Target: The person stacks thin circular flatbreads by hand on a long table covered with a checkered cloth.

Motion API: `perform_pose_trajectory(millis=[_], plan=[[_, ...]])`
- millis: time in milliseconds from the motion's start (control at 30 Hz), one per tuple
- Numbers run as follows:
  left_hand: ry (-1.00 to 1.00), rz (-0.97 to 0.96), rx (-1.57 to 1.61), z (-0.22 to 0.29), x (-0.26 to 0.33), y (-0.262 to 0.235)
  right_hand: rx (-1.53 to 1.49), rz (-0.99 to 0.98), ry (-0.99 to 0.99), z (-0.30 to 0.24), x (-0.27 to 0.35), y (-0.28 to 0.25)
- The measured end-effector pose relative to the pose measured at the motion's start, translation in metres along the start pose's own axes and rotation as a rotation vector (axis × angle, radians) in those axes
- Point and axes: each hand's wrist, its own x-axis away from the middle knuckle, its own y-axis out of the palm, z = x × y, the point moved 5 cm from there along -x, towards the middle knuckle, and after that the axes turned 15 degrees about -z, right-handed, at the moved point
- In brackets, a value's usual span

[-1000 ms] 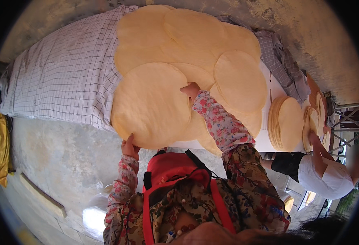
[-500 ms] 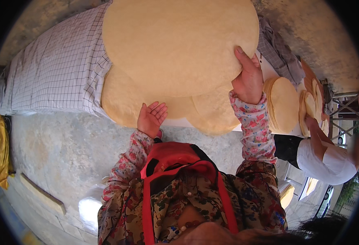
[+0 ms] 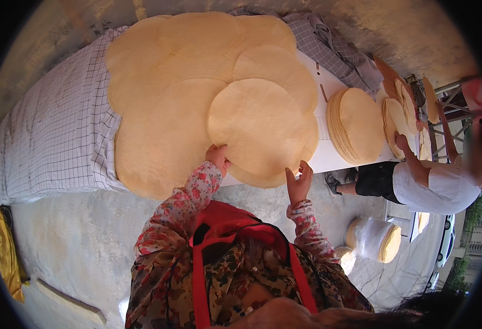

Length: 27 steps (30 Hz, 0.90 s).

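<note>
Two hands in view: both mine, sleeved in a red floral print, coming up from the lower edge.
Item in hand: I log one thin round flatbread sheet [image 3: 257, 127], pale tan, uppermost of the overlapping spread.
Location of sheet: it lies on the checked cloth [image 3: 54, 131], overlapping a larger round sheet [image 3: 161, 137] to its left and several more behind it.
Left hand [image 3: 218, 156]: I read its fingers as curled onto the sheet's lower-left rim, pinching the edge; the thumb is hidden, so I cannot confirm a full grip.
Right hand [image 3: 298, 183]: fingers spread and upright, palm toward the sheet, just under its lower-right rim; I cannot tell touching from barely apart.
Key relation: the sheet lies directly ahead of and above both sets of fingertips, away from my body; my hands bracket its near edge, left and right.
Long axis: none to speak of, the sheet being round; the whole spread runs along the cloth from left to right.
Nearer hand: the left, already on the rim.
Stack of finished rounds [image 3: 356, 125]: it stands to the right on the white board [image 3: 329, 159], well apart from my hands.
Co-worker [image 3: 427, 186]: a person in a white top and dark shorts, reaching to further rounds at the far right.
Bagged rounds [image 3: 375, 241]: they sit on the concrete ground [image 3: 71, 230], lower right.
Yellow cloth [image 3: 5, 252]: it lies at the left margin.
</note>
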Motion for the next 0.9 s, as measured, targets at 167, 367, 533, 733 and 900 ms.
perform_pose_trajectory(millis=[167, 367, 533, 733, 900], plan=[[-0.062, -0.153, -0.007, 0.020, 0.009, 0.076, 0.116, -0.194, -0.397, -0.124, -0.034, 0.011], [-0.044, -0.334, -0.208, 0.084, -0.057, 0.086, -0.290, -0.156, -0.026, -0.064, -0.213, -0.081], [0.093, -0.074, -0.254, 0.094, -0.155, 0.026, 0.270, 0.204, -0.303, -0.220, -0.259, -0.202], [-0.058, -0.219, -0.251, 0.109, -0.213, 0.023, 0.388, 0.163, -0.425, -0.208, -0.260, -0.089], [-0.133, -0.055, -0.344, 0.108, -0.199, 0.066, 0.425, -0.167, -0.071, -0.069, -0.244, 0.075]])
